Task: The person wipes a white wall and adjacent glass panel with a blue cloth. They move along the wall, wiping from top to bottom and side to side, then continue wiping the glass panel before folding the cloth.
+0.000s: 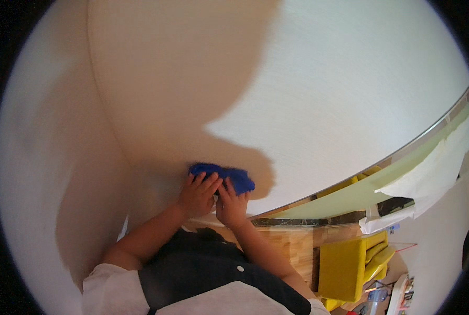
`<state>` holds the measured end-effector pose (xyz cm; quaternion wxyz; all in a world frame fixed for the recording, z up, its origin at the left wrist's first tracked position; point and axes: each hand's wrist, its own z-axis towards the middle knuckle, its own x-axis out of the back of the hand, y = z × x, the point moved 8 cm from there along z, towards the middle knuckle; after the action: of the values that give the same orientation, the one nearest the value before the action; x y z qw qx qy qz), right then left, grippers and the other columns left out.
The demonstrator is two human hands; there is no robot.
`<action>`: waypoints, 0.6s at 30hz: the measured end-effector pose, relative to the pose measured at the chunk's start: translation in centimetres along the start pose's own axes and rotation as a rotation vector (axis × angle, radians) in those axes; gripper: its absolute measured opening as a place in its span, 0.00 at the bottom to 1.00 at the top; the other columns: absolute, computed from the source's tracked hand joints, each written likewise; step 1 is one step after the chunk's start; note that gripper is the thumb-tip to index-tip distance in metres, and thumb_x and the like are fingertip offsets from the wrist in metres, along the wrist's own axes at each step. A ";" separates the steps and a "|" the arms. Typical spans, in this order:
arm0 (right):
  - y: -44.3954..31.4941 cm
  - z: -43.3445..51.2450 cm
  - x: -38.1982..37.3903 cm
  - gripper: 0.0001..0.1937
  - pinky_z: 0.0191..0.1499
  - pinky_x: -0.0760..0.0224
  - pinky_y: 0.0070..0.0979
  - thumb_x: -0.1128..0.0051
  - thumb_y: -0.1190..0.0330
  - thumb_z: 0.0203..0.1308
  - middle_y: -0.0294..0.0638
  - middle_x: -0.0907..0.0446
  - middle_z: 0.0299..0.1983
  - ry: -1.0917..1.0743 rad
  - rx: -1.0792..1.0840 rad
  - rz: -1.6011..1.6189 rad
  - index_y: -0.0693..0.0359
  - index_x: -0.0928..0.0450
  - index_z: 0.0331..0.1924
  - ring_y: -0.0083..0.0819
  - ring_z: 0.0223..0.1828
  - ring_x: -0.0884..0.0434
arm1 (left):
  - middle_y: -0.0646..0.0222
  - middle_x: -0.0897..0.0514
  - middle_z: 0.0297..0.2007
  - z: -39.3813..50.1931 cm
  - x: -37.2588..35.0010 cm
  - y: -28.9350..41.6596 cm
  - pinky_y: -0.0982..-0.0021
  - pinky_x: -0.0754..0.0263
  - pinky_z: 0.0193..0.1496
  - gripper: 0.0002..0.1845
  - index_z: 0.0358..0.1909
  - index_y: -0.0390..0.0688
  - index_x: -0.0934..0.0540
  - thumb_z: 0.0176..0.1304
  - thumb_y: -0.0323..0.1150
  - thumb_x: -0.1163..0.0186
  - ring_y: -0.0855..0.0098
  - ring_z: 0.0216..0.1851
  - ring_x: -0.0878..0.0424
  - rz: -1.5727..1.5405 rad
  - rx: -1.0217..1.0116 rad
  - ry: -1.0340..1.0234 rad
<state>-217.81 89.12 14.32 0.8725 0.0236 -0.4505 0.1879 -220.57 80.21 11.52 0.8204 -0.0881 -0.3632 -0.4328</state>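
Note:
A bunched blue cloth (237, 180) lies flat against the white wall (329, 94) in front of me. My left hand (197, 193) presses on the cloth's left half with its fingers spread over it. Beside it, almost touching, my right hand (233, 202) holds the right half under its fingertips. Both forearms reach up from my dark apron (203, 271). A brown shadow covers the wall around the cloth and above it.
A second wall (49, 157) meets this one at a corner on the left. Along the right runs the wall's edge, with a pale green panel (336, 197) and a white sheet (427, 177) beyond. A yellow armchair (340, 267) stands on the wooden floor (291, 246).

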 end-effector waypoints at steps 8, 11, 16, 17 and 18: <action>1.8 4.3 7.9 0.26 0.57 0.54 0.49 0.49 0.75 0.44 0.61 0.38 0.56 0.324 -0.046 0.152 0.60 0.33 0.53 0.58 0.55 0.37 | 0.69 0.39 0.62 9.0 5.4 4.9 0.56 0.73 0.65 0.23 0.55 0.49 0.31 0.54 0.37 0.49 0.63 0.66 0.53 -0.019 -0.136 0.201; 3.1 3.5 7.9 0.25 0.53 0.50 0.46 0.47 0.72 0.44 0.50 0.38 0.58 0.335 -0.069 0.079 0.56 0.31 0.53 0.50 0.55 0.37 | 0.70 0.37 0.61 9.6 4.2 5.5 0.54 0.68 0.64 0.23 0.55 0.49 0.31 0.54 0.36 0.51 0.62 0.65 0.49 0.002 -0.167 0.176; 5.8 -3.2 2.6 0.26 0.54 0.50 0.46 0.47 0.71 0.44 0.49 0.40 0.60 0.210 -0.236 0.103 0.57 0.32 0.54 0.51 0.56 0.38 | 0.71 0.35 0.60 5.1 -2.3 6.2 0.58 0.54 0.60 0.24 0.54 0.50 0.30 0.52 0.35 0.50 0.63 0.59 0.40 0.004 -0.178 -0.272; 6.1 -4.0 2.2 0.26 0.55 0.50 0.46 0.47 0.72 0.44 0.49 0.40 0.60 0.205 -0.257 0.146 0.58 0.32 0.54 0.52 0.57 0.39 | 0.71 0.35 0.60 4.8 -3.4 6.4 0.58 0.52 0.59 0.24 0.54 0.50 0.30 0.52 0.35 0.50 0.63 0.58 0.38 -0.008 -0.180 -0.389; 6.8 -4.3 2.0 0.27 0.56 0.51 0.47 0.47 0.72 0.44 0.50 0.40 0.60 0.206 -0.279 0.186 0.59 0.33 0.54 0.54 0.57 0.40 | 0.70 0.35 0.60 5.4 -3.2 6.8 0.58 0.49 0.57 0.25 0.55 0.48 0.31 0.51 0.35 0.49 0.63 0.57 0.36 -0.026 -0.219 -0.351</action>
<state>-215.82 96.95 12.53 0.8877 -0.1586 -0.3807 0.2048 -219.23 88.91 14.45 0.7243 -0.2460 -0.4526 -0.4582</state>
